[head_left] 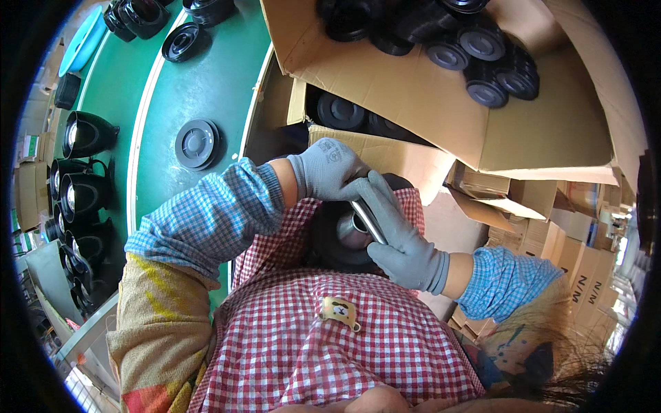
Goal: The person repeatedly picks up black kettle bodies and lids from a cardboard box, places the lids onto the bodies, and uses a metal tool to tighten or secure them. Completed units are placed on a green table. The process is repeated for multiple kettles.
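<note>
The apron [275, 344] is red-and-white check, its bear patch [339, 313] yellowish tan. Above the apron: grey left glove [327, 168], grey right glove [410, 251], silvery rod [368, 221]. Left of it, green table [172, 96]; upper right, brown carton [551, 141].

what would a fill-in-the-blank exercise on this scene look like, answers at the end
The left hand and right hand both wear ____.
The shiny rod in the right hand looks made of ____.
The apron is checked in white and ____.
The black disc left of the left hand lies on a table coloured ____.

Missing words: gloves; metal; red; green
</note>
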Demonstrator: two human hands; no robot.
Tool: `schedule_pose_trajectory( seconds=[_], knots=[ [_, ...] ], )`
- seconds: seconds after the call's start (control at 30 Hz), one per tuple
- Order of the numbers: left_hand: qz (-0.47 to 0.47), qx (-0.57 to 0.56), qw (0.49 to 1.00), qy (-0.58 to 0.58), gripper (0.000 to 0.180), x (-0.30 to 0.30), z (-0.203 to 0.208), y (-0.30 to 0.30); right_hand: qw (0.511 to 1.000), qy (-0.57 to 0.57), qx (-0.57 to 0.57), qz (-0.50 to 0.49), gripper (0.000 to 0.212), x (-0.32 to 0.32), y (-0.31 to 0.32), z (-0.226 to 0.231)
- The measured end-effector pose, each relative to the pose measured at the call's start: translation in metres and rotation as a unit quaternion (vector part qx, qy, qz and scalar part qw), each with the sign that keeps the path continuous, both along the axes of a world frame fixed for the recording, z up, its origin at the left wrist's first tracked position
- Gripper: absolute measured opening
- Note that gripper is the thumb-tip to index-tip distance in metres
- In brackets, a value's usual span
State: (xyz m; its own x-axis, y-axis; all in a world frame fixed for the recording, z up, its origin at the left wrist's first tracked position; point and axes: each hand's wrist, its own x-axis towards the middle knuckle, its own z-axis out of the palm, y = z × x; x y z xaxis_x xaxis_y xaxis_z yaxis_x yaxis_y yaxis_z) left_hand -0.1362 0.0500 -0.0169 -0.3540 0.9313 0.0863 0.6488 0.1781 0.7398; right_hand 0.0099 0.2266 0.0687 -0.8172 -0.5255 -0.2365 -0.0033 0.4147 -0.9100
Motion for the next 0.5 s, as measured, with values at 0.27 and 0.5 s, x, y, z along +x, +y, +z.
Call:
schedule_pose_trajectory(
  seconds=[0.27, 0.5],
  knots=[
    [-0.049, 0.034, 0.998, -0.022, 0.039, -0.009, -0.009, 0.013, 0.993, -0.008, 0.029, -0.114, 0.083, 0.013, -0.020, 0.003],
    [-0.096, 0.074, 0.992, -0.044, 0.032, -0.011, -0.017, 0.044, 0.975, -0.022, 0.009, -0.220, 0.084, 0.018, -0.047, 0.012]
  ],
)
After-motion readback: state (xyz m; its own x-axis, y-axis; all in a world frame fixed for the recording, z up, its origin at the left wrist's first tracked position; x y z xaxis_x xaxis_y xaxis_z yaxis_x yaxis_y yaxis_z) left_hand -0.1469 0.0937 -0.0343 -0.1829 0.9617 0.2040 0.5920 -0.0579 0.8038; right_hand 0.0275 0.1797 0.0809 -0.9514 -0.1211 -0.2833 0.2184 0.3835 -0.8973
